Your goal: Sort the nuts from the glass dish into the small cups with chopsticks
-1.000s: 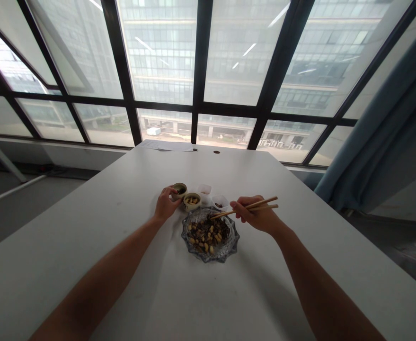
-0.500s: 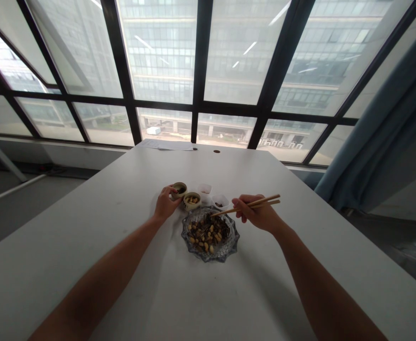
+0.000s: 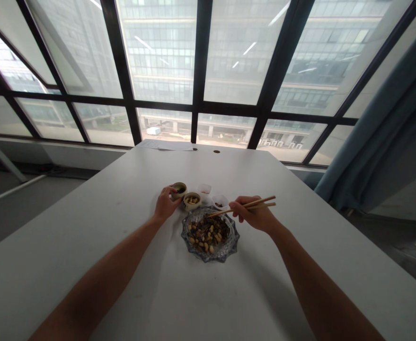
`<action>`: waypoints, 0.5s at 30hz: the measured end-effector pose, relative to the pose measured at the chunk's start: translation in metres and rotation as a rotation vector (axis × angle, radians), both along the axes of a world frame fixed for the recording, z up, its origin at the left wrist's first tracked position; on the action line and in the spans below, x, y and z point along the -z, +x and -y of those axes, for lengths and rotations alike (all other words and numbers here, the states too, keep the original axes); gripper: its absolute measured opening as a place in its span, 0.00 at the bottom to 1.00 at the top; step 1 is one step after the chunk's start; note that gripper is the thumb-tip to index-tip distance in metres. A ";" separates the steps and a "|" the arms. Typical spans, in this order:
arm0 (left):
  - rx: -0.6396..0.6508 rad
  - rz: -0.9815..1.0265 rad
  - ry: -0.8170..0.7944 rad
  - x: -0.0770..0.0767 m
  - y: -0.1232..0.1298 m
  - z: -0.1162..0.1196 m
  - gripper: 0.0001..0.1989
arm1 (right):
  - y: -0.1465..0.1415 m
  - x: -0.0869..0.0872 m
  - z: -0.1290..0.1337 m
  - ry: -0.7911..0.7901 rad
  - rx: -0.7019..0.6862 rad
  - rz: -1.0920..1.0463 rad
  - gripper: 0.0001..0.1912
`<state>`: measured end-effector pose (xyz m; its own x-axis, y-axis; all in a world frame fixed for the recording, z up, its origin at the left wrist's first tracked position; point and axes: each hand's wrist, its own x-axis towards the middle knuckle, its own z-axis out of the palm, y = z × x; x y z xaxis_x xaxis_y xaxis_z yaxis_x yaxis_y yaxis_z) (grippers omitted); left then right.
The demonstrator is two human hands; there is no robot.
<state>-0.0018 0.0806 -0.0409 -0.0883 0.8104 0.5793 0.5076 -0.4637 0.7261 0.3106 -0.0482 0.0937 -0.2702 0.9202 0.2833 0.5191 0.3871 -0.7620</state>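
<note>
A scalloped glass bowl [image 3: 232, 246] holds peanuts and dark pieces. My right hand [image 3: 249, 212] grips a pair of wooden chopsticks [image 3: 261, 203], their tips over the far side of the bowl's contents. My left hand [image 3: 165, 204] has its fingers closed on the rim of a small greenish cup [image 3: 179, 195] with something dark inside. Touching or close beside that cup is a second small cup [image 3: 191, 206] with yellowish pieces. Two white dishes stand behind the bowl: one [image 3: 204, 189] with little in it, the other [image 3: 225, 199] with dark bits.
Everything stands on a white table [image 3: 122, 227]. Sheets of paper [image 3: 168, 145] lie at its far edge, near two round holes. Beyond are large black-framed windows, and a blue curtain [image 3: 367, 137] hangs at the right.
My right hand and the chopsticks have shifted slightly to the left, the tips moving a little left over the bowl. My left hand is unchanged.
</note>
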 end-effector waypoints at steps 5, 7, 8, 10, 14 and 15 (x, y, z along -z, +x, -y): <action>0.000 0.003 -0.007 0.002 0.000 -0.002 0.17 | -0.005 -0.003 0.004 0.003 -0.053 0.032 0.25; 0.006 -0.006 -0.008 0.002 0.000 -0.002 0.17 | -0.005 -0.002 0.004 0.006 -0.066 0.047 0.24; 0.006 -0.015 -0.003 0.002 0.001 -0.002 0.17 | -0.005 -0.002 0.004 0.011 -0.071 0.055 0.24; -0.005 -0.046 0.014 0.002 0.001 -0.002 0.17 | -0.006 -0.002 0.005 0.020 -0.080 0.072 0.25; -0.073 -0.123 0.043 0.002 0.002 -0.001 0.19 | -0.008 -0.005 0.007 0.023 -0.086 0.085 0.25; -0.090 -0.136 0.045 0.002 0.002 -0.002 0.20 | -0.008 -0.005 0.007 0.019 -0.086 0.081 0.25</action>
<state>0.0007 0.0822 -0.0433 -0.0778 0.7759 0.6260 0.6409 -0.4421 0.6276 0.3025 -0.0552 0.0986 -0.3702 0.8874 0.2748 0.5430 0.4467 -0.7110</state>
